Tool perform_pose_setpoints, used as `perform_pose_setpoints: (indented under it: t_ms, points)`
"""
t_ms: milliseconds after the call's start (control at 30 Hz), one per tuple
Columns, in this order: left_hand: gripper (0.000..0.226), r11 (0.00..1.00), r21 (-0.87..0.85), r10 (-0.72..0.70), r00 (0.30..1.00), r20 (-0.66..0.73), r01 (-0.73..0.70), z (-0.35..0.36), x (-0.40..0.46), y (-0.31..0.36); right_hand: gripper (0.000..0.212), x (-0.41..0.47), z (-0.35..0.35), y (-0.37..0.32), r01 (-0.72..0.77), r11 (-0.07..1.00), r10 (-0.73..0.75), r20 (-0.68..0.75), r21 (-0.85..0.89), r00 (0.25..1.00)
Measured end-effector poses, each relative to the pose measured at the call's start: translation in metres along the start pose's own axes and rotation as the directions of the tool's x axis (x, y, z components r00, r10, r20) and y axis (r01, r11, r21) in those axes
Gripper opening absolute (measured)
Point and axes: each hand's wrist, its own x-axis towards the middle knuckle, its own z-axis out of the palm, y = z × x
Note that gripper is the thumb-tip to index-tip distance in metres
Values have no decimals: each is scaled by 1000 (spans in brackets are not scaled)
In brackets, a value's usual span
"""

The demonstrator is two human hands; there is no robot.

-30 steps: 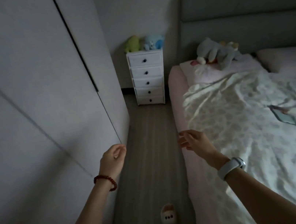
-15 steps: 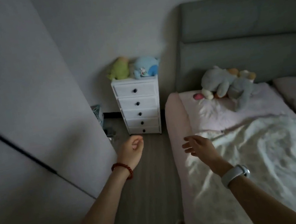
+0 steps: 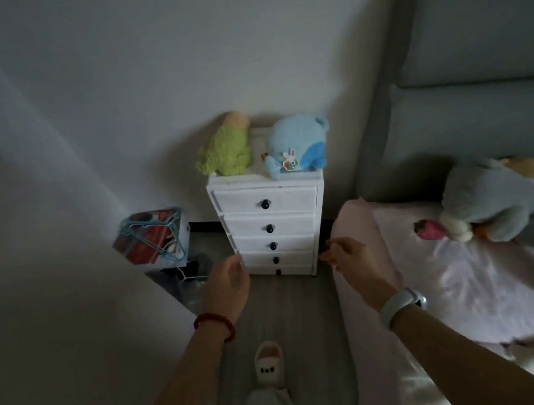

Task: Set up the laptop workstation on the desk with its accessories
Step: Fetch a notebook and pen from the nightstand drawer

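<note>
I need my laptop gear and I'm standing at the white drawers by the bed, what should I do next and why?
Probably pull a drawer open to look inside. Both hands, left and right, are empty and close to the white chest of drawers, whose drawers are all shut, and no laptop or accessory shows here.

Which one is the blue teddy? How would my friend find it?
Find the white drawer chest against the wall, beside the grey headboard. Two soft toys sit on top. The blue teddy is the right one, round and pale blue; its neighbour is green.
</note>
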Motion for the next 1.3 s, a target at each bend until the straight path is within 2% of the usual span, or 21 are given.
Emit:
perform_pose_setpoints:
  t_ms: [100, 200, 300, 400, 500, 567, 667, 733, 800, 967, 1067, 1133, 1200, 1267, 1300]
  points:
    - [38, 995, 77, 59, 998, 26, -61, -2, 95, -10, 26, 84, 49, -14, -61, 998, 63, -36, 33, 997]
    - [47, 958, 221, 169, 982, 88, -185, 3, 195, -24, 31, 168, 104, -16, -138, 990, 139, -30, 26, 990]
    - [58, 836, 456, 249, 951, 180, -306, 16, 270, -35, 38, 230, 147, -9, -225, 973, 223, -38, -46, 974]
    - [67, 653, 634, 284, 910, 301, -413, 32, 316, -51, 47, 274, 176, 10, -302, 948, 297, -63, -100, 953]
    - [72, 508, 735, 256, 894, 368, -449, 47, 347, -77, 46, 309, 198, 31, -373, 918, 363, -91, -137, 927]
    - [77, 471, 754, 248, 889, 385, -458, 53, 356, -90, 39, 323, 206, 39, -378, 912, 363, -116, -163, 925]
    - [79, 522, 700, 333, 872, 358, -487, 54, 358, -97, 33, 326, 213, 43, -373, 914, 349, -157, -160, 924]
    - [71, 562, 659, 375, 864, 335, -500, 52, 358, -96, 32, 318, 213, 43, -375, 903, 343, -175, -210, 923]
    - [61, 600, 639, 361, 875, 322, -482, 51, 358, -93, 33, 305, 210, 44, -381, 888, 348, -164, -258, 923]
    - [55, 634, 630, 300, 893, 336, -449, 53, 351, -87, 27, 254, 204, 52, -424, 884, 427, -26, -196, 904]
    - [55, 634, 636, 283, 897, 339, -440, 51, 345, -90, 33, 236, 194, 47, -430, 813, 474, 17, -392, 880]
    - [57, 630, 648, 247, 902, 355, -428, 51, 341, -93, 33, 229, 181, 39, -310, 771, 324, -77, -556, 943]
    - [56, 657, 625, 218, 901, 376, -420, 52, 334, -98, 24, 224, 166, 28, -84, 764, -41, -179, -640, 983]
    - [56, 680, 602, 191, 893, 407, -419, 51, 325, -103, 8, 223, 152, 23, 117, 694, -356, -197, -710, 914]
    - [55, 673, 602, 189, 887, 422, -430, 50, 322, -105, 7, 226, 146, 24, 166, 655, -401, -153, -738, 903]
